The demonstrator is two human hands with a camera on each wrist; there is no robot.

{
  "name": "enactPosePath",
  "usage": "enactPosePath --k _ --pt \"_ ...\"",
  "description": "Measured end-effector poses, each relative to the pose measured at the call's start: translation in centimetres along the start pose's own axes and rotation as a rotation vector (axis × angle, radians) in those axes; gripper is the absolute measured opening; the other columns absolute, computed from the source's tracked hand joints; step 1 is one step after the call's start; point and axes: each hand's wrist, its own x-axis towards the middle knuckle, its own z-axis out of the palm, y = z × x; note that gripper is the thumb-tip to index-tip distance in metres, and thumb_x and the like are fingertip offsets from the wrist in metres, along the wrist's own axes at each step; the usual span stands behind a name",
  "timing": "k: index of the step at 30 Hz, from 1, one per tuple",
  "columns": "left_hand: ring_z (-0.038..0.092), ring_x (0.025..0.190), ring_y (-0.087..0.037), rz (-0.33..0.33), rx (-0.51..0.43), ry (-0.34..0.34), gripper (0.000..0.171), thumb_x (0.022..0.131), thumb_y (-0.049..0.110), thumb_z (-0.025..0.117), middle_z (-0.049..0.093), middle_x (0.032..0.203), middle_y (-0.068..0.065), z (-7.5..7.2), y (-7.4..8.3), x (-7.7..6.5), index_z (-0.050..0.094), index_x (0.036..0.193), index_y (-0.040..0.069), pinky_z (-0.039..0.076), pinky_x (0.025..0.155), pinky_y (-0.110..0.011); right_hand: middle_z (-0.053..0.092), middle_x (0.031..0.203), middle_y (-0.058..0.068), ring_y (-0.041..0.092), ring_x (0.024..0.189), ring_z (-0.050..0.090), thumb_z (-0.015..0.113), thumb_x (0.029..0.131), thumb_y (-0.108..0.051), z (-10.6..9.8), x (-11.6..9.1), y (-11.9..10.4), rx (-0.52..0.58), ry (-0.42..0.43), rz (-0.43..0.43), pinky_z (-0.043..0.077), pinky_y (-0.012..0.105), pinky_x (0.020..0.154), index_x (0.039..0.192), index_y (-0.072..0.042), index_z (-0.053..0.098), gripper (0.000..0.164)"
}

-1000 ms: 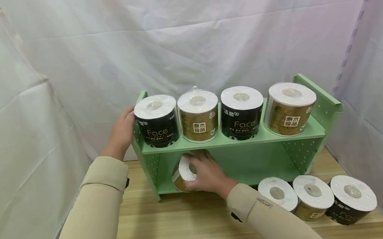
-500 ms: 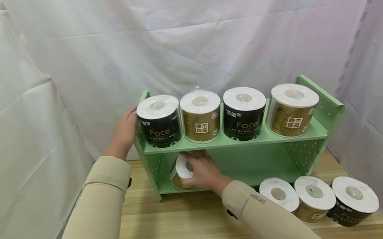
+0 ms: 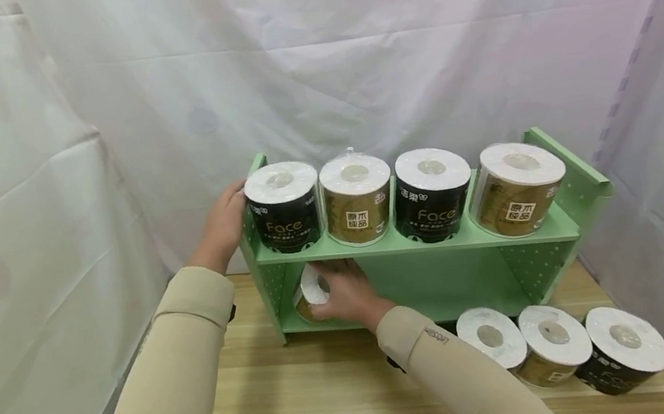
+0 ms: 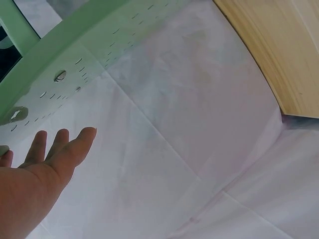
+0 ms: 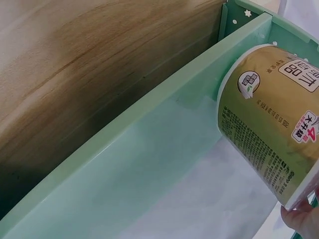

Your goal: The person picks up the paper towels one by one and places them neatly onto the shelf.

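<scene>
My right hand [image 3: 345,294] has a gold-wrapped paper roll [image 5: 271,119] pinched by its white end, thumb and fingers only parted as wide as their grip on it, at the left end of the green shelf's [image 3: 433,281] lower level, and I can't tell if its base sits flat. Meanwhile my left hand [image 3: 223,223] is up by the left side panel [image 4: 75,45], fingers pretty straight and loosely spread, not gripping anything, with four rolls [image 3: 360,213] lined up on the top level.
</scene>
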Motion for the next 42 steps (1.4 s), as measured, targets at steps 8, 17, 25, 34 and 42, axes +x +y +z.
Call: enactPosePath --k 8,17,25,34,42 --pt "0.018 0.146 -0.032 -0.009 0.005 0.004 0.056 0.103 0.038 0.021 0.023 0.159 -0.009 0.0 -0.2 0.2 0.026 0.154 0.014 0.018 0.116 -0.056 0.052 0.137 0.010 0.028 0.123 0.048 0.073 0.073 -0.040 0.2 0.7 -0.3 -0.002 -0.019 -0.005 0.036 0.045 0.108 0.151 -0.024 0.036 0.088" --pt "0.019 0.146 -0.031 -0.011 -0.004 0.009 0.055 0.104 0.038 0.022 0.025 0.158 -0.009 0.1 -0.3 0.5 0.027 0.153 0.016 0.019 0.116 -0.055 0.053 0.138 0.007 0.021 0.122 0.048 0.074 0.070 -0.037 0.3 1.5 -0.8 0.032 -0.012 -0.043 0.033 0.040 0.111 0.150 -0.023 0.037 0.090" --pt "0.018 0.146 -0.031 -0.004 0.017 0.011 0.054 0.104 0.035 0.021 0.024 0.159 -0.009 0.0 -0.2 0.3 0.027 0.154 0.015 0.017 0.117 -0.054 0.052 0.138 0.007 0.021 0.124 0.047 0.075 0.069 -0.039 0.7 1.8 -0.9 0.001 -0.010 -0.068 0.034 0.037 0.111 0.152 -0.025 0.034 0.094" --pt "0.018 0.146 -0.031 -0.019 0.013 0.010 0.055 0.104 0.035 0.021 0.024 0.159 -0.009 0.0 -0.1 0.2 0.026 0.154 0.014 0.017 0.117 -0.054 0.046 0.146 0.008 0.022 0.132 0.041 0.076 0.070 -0.040 0.9 2.0 -1.4 -0.053 -0.027 -0.099 0.029 0.038 0.114 0.153 -0.023 0.031 0.096" --pt "0.019 0.146 -0.030 -0.015 0.007 0.011 0.054 0.104 0.036 0.021 0.025 0.158 -0.008 0.1 -0.2 0.3 0.027 0.154 0.015 0.018 0.117 -0.054 0.037 0.153 0.005 0.021 0.141 0.032 0.075 0.072 -0.043 1.2 2.5 -1.6 -0.094 -0.068 -0.109 0.024 0.039 0.117 0.153 -0.023 0.030 0.095"
